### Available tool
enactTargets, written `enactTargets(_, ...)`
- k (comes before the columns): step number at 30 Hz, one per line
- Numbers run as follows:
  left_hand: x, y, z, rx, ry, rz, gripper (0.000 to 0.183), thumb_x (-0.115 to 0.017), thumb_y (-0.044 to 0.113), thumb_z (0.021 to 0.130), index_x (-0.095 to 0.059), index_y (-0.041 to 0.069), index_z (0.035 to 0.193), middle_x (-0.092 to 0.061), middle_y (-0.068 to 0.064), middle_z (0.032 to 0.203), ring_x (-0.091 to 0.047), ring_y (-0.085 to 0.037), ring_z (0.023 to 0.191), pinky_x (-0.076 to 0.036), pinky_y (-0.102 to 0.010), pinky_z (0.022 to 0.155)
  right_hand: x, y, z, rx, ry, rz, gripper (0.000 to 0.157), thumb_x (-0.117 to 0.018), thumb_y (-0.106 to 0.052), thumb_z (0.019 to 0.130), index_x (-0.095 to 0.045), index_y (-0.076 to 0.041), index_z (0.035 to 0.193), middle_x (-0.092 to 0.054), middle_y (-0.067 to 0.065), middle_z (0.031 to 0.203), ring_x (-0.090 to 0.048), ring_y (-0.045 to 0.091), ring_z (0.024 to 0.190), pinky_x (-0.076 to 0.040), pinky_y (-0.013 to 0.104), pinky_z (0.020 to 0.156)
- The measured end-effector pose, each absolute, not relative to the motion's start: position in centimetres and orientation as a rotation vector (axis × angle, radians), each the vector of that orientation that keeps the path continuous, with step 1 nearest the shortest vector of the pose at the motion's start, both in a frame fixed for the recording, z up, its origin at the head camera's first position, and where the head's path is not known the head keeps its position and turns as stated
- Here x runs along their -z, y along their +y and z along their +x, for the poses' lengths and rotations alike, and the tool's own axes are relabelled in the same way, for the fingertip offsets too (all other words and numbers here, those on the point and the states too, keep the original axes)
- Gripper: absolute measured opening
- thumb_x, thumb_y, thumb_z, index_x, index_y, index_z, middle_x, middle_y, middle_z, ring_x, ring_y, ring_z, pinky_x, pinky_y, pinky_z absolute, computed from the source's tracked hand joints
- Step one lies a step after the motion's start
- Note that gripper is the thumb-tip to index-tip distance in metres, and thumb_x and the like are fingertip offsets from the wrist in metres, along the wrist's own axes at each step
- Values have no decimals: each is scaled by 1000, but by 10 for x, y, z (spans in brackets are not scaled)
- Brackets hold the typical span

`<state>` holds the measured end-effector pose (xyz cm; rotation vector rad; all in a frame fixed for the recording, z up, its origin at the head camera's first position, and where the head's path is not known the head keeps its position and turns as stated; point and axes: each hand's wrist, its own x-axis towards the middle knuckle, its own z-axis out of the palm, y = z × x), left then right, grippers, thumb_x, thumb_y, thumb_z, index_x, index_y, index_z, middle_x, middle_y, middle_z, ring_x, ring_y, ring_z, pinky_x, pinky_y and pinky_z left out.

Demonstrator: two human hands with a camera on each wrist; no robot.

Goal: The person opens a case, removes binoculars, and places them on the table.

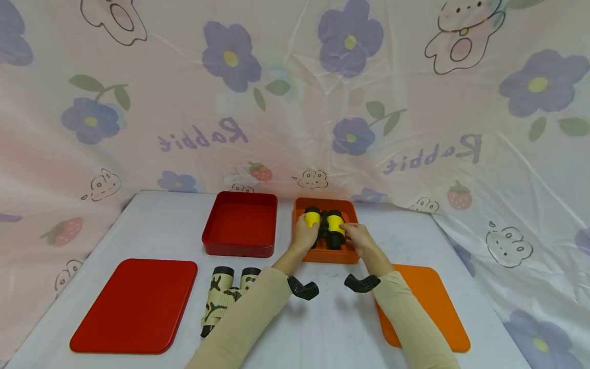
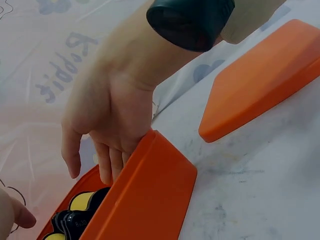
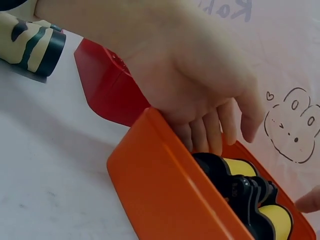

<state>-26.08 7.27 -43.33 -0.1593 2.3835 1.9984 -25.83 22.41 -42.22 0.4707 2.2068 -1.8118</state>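
Note:
Binoculars with black and yellow barrels lie inside an orange box. At their left side is my left hand, reaching over the box's edge. In the right wrist view its fingers hang loosely beside the black barrel, the thumb apart from them. My right hand is over the box's right edge, close to the other barrel. Seen from the left wrist, its fingers point down into the box, while the thumb hangs free. Whether fingertips touch the binoculars is hard to tell.
Left of the orange box stands a red box. A red lid lies at the table's left, an orange lid at the right, partly under my right sleeve. Camouflage binoculars lie near my left forearm. Patterned cloth hangs behind.

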Motion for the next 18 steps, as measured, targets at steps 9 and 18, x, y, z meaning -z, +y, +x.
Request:
enactTargets(9, 439, 72, -265, -1864, 2408, -133, 58, -55, 14, 95, -32, -6, 145, -53, -26, 133, -53, -36, 122, -45, -47, 108, 429, 225, -265, 1801, 2175, 549, 60, -47, -24, 99, -29, 9, 145, -31, 18, 139, -35, 25, 116, -34, 42, 116)
enactTargets(18, 435, 71, -263, -1738, 2493, -156, 61, -59, 15, 94, -32, -9, 143, -51, -27, 134, -52, -37, 123, -45, -46, 108, 430, 225, -266, 1807, 2145, 555, 62, -45, -25, 99, -24, 5, 149, -18, 21, 159, -24, 33, 142, -27, 45, 122)
